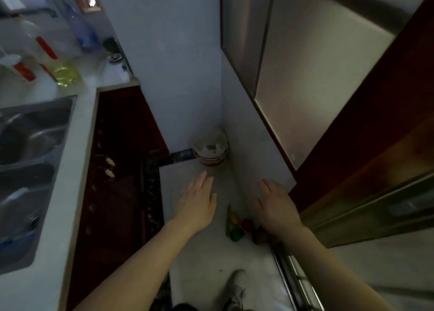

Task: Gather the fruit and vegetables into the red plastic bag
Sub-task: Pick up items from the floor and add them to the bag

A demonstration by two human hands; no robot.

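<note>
A small pile of fruit and vegetables lies on the pale floor: a yellow piece (234,217), a red one (247,224), a round green one (236,234), a long thin green one (227,221) and a dark piece (260,235) partly under my right wrist. My left hand (197,205) hovers flat, fingers straight, up and left of the pile. My right hand (274,205) is stretched out flat above the pile's right side. Both hold nothing. No red plastic bag shows in view.
A small lined waste bin (210,146) stands in the floor corner ahead. A dark red cabinet (112,170) under a white counter with a steel sink (28,132) runs along the left. A fridge (305,76) and a sliding door track (296,280) are on the right. My shoe (236,289) is below.
</note>
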